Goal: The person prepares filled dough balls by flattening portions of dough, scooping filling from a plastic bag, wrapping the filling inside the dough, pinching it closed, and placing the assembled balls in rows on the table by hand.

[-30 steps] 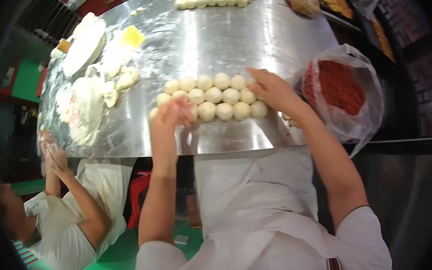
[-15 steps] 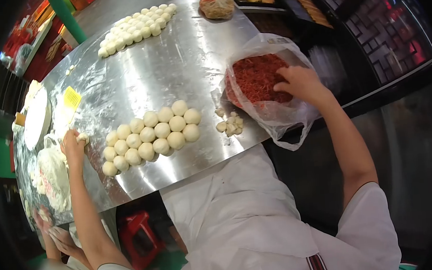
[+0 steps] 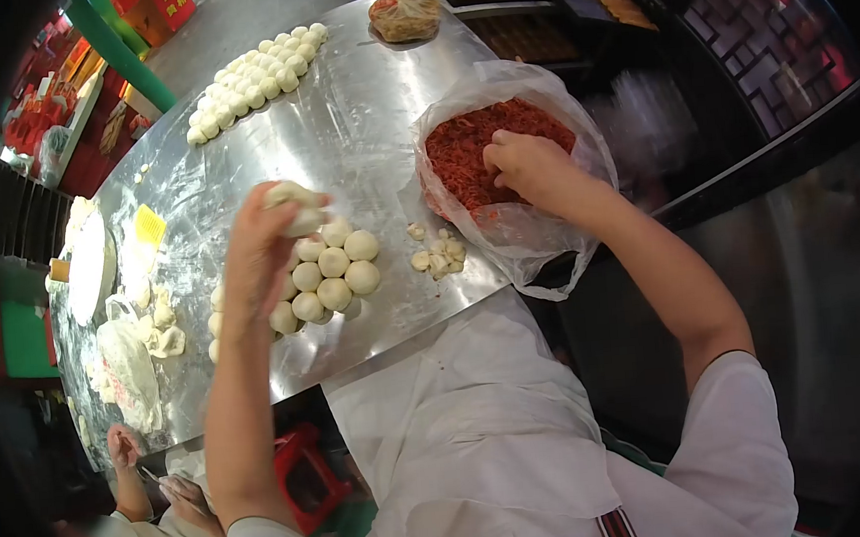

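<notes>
My left hand (image 3: pixel 257 243) is raised over the steel table, its fingers closed around a soft piece of pale dough (image 3: pixel 298 208). Beneath and beside it, rows of round dough balls (image 3: pixel 332 263) stand on the metal, partly hidden by my forearm. On the right, my right hand (image 3: pixel 535 171) reaches into an open clear plastic bag (image 3: pixel 595 132) of red shredded filling (image 3: pixel 462 156). Its fingers are pinched together at the filling, with the fingertips partly hidden. Small pale scraps (image 3: pixel 439 256) lie between the bag and the balls.
More dough balls (image 3: pixel 257 81) stand in rows at the far edge. A yellow scraper (image 3: pixel 150 226), a round white board (image 3: pixel 91 267) and bagged dough (image 3: pixel 130 374) lie left. A tied bag (image 3: pixel 404 17) sits at the back. A co-worker's hands (image 3: pixel 182 495) show lower left.
My left hand has come up and right from the floured left side, carrying the dough piece over the balls. My right hand's fingers have drawn together over the filling.
</notes>
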Action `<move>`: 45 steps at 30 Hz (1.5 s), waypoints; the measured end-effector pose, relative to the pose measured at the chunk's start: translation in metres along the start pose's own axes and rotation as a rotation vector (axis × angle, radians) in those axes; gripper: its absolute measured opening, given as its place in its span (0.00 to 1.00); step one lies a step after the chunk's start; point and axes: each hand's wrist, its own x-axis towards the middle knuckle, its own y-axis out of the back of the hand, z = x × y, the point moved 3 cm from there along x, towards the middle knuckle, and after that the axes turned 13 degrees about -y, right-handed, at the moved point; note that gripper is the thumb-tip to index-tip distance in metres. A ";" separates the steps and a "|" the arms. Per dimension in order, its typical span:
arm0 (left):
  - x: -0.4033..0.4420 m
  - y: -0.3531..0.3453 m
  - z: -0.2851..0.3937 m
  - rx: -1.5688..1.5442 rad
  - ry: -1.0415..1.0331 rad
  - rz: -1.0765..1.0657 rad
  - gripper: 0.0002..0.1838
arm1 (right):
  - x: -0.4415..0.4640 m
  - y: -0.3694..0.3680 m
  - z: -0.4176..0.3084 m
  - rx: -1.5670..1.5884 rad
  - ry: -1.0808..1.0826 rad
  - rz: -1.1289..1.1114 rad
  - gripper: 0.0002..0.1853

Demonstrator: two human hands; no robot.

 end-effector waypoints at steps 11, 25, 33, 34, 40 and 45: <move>0.062 -0.161 -0.081 -0.227 0.206 -0.246 0.21 | -0.024 0.047 0.013 0.955 -0.208 0.000 0.07; 0.074 -0.172 -0.103 -0.072 0.135 -0.166 0.09 | -0.032 0.039 0.012 0.187 -0.002 0.197 0.08; 0.067 -0.170 -0.089 -0.126 0.155 -0.075 0.11 | -0.035 0.049 0.008 0.190 -0.023 0.273 0.07; 0.069 -0.170 -0.094 -0.233 0.144 -0.127 0.12 | -0.036 0.057 0.006 0.346 -0.061 0.300 0.05; 0.061 -0.183 -0.079 -0.553 0.145 -0.130 0.18 | -0.026 0.051 -0.013 0.508 0.093 0.385 0.11; 0.046 -0.165 -0.059 -0.485 0.116 -0.083 0.23 | -0.031 0.066 -0.025 0.736 -0.047 0.329 0.16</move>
